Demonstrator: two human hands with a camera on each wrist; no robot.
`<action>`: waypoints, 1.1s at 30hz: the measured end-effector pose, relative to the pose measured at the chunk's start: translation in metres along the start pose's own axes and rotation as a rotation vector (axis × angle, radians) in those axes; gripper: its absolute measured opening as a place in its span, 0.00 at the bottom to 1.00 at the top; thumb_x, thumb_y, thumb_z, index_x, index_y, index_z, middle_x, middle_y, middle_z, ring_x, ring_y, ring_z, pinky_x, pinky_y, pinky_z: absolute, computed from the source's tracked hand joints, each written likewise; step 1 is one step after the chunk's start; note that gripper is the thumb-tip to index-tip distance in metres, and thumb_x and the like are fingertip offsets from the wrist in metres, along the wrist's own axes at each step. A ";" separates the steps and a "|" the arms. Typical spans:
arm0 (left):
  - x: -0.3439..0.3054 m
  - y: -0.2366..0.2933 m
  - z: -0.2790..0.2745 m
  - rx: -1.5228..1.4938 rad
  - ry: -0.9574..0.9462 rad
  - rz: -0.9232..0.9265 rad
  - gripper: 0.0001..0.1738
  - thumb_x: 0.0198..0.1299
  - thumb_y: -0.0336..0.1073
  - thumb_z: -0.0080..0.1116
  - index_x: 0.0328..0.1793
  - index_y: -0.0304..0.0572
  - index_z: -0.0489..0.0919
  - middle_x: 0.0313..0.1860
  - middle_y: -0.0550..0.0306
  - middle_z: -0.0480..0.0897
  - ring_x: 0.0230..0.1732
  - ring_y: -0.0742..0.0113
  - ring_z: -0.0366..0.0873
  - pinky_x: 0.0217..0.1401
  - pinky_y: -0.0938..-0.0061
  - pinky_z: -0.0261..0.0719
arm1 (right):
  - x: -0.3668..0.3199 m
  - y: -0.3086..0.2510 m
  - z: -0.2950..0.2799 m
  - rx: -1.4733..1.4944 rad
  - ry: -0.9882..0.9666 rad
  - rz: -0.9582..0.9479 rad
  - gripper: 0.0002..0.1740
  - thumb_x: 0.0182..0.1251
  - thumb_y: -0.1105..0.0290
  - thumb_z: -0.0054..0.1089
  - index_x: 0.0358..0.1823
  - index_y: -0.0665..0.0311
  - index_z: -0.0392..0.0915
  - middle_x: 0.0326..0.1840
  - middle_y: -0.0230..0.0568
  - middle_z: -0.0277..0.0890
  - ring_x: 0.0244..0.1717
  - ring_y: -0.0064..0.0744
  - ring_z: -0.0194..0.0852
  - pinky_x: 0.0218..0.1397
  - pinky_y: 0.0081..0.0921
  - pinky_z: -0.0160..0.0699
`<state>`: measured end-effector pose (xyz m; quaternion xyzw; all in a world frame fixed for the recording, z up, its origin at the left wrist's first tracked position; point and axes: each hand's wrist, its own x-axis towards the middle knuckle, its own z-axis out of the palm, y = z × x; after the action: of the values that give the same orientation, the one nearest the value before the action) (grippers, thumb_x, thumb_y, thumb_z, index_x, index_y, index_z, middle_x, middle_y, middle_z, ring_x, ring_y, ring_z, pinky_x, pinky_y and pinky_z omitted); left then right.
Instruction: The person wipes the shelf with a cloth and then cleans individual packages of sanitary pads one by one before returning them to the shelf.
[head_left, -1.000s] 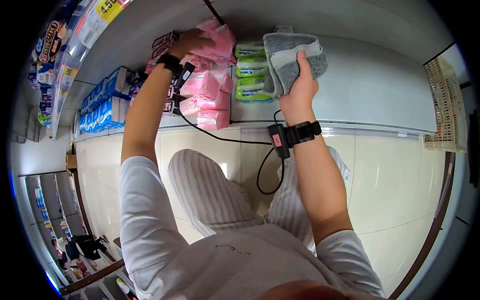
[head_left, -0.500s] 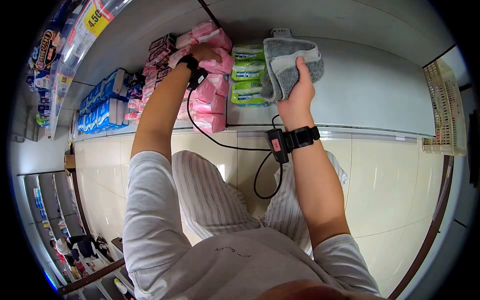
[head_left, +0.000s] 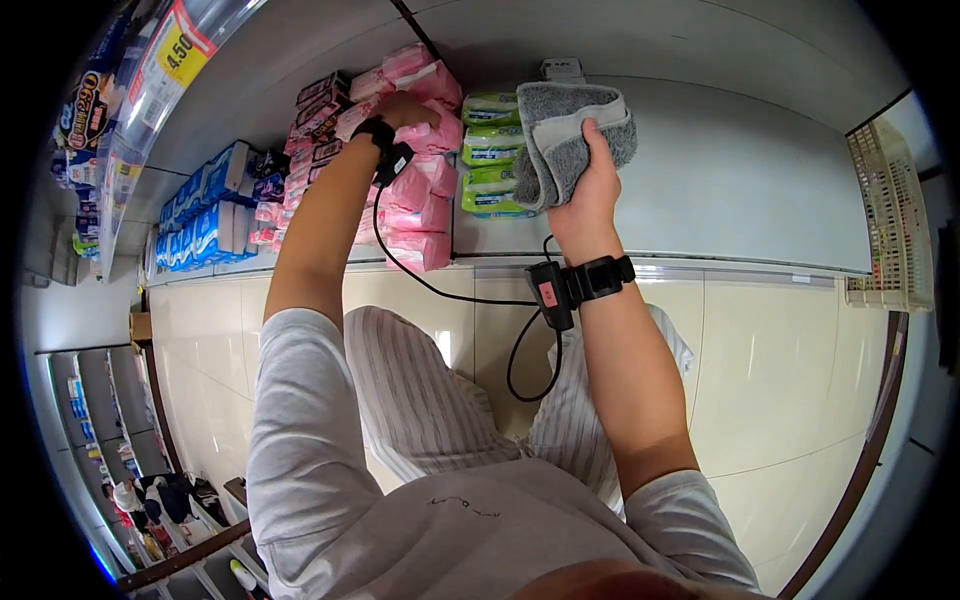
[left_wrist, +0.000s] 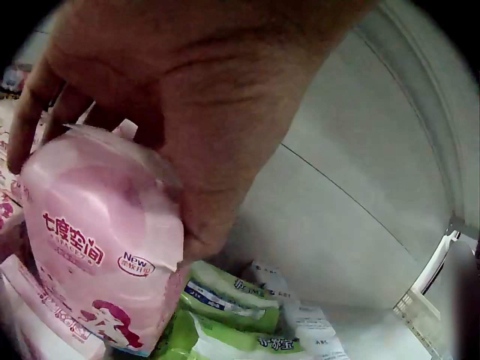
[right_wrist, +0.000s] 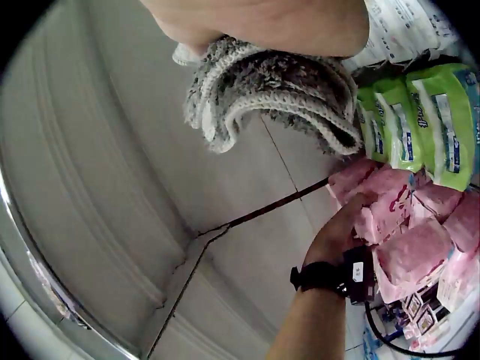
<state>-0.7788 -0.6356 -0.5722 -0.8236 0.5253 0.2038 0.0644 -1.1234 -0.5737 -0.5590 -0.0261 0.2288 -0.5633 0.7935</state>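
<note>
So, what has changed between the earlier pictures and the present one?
The left hand has moved to the right and nearer to the person, and the pink pack at its fingers has come nearer too. Other pink packs now show behind it. The right hand still grips the gray cloth, and the green packs stay beside it.

One pouch (left_wrist: 105,240) is in the left hand (head_left: 408,110), with stacked pouches (head_left: 408,188) beside it on the shelf (head_left: 740,180). Bulk packs (head_left: 222,228) lie farther left. A packet row (head_left: 493,147) lies between the hands. The right hand (head_left: 588,192) contains the towel (head_left: 562,145); a basket (head_left: 893,220) stands well right.
</note>
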 end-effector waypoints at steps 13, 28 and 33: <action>-0.007 0.006 0.002 -0.022 0.056 -0.005 0.34 0.33 0.60 0.70 0.38 0.35 0.87 0.41 0.41 0.87 0.45 0.50 0.85 0.51 0.64 0.82 | 0.005 0.010 -0.006 -0.072 -0.024 0.062 0.25 0.69 0.58 0.63 0.64 0.58 0.73 0.60 0.37 0.79 0.59 0.39 0.78 0.62 0.39 0.78; -0.003 0.005 0.014 -0.007 0.142 -0.117 0.44 0.31 0.62 0.71 0.50 0.32 0.85 0.56 0.35 0.83 0.56 0.47 0.83 0.58 0.62 0.81 | 0.005 0.016 -0.004 -0.120 0.005 0.090 0.24 0.70 0.59 0.62 0.64 0.57 0.73 0.59 0.38 0.80 0.58 0.40 0.79 0.61 0.39 0.79; 0.016 -0.003 0.018 -0.016 0.105 -0.101 0.42 0.33 0.64 0.71 0.48 0.36 0.86 0.56 0.36 0.83 0.57 0.50 0.82 0.59 0.63 0.80 | 0.004 0.017 -0.003 -0.103 -0.011 0.093 0.24 0.70 0.59 0.61 0.64 0.57 0.73 0.59 0.38 0.79 0.58 0.40 0.79 0.61 0.39 0.79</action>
<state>-0.7753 -0.6417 -0.5951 -0.8591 0.4840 0.1611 0.0406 -1.1085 -0.5701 -0.5684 -0.0596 0.2540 -0.5131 0.8178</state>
